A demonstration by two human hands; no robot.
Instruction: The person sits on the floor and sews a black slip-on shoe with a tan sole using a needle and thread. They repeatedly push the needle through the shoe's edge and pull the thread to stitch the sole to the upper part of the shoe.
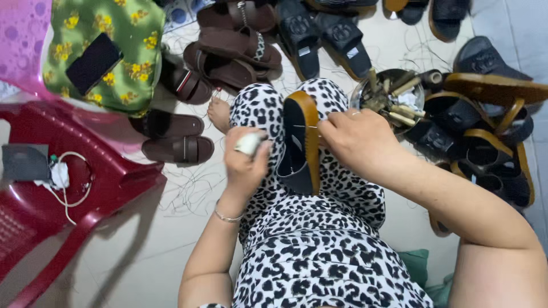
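Left hand (244, 161) closed round a small white lump (249, 143), right hand (357, 137) pinching tan-edged black leather sandal (301, 145), leopard-print lap (308, 239)

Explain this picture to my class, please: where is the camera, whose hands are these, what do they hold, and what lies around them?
There is one picture, from a camera worn on a person's head, looking down at their lap. No machine: two bare hands. The person sits on the floor in spotted black-and-white clothing. A dark sandal with a tan sole stands on edge between the knees. The right hand pinches at its sole edge; the left hand grips a small whitish object, which I cannot identify. Around them lie brown sandals, black sandals, a metal bowl of tools and a red plastic chair.
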